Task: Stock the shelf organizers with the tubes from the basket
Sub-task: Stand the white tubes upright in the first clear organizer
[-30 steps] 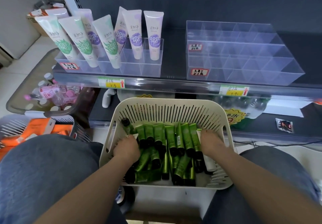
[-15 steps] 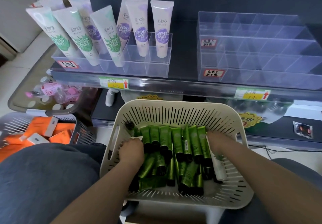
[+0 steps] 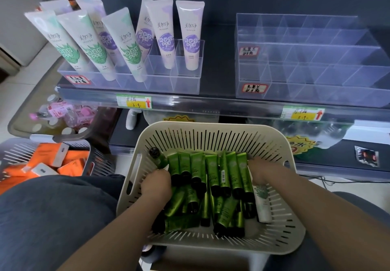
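Observation:
A cream slotted basket [image 3: 211, 135] sits between my knees, holding several green tubes [image 3: 211, 171] with black caps and one white tube [image 3: 262, 203]. My left hand [image 3: 156, 184] is in the basket at the left end of the top row of tubes, fingers curled down among them. At the right end of that row, my right hand [image 3: 261, 171] curls its fingers round the outermost tubes; its fingertips are hidden. On the shelf above stand a clear tiered organizer [image 3: 316, 76] with bare compartments and a clear organizer [image 3: 185, 80] holding white tubes.
A grey basket of orange packs [image 3: 42, 161] sits at my left knee. Behind it is a clear bin with pink items [image 3: 59, 118]. The shelf's front rail [image 3: 211, 106] carries yellow price tags just above the basket's far rim.
Both hands stay in the basket at the ends of the tube row. The view has closed in on the basket and shelf; my right hand has shifted slightly toward the far side.

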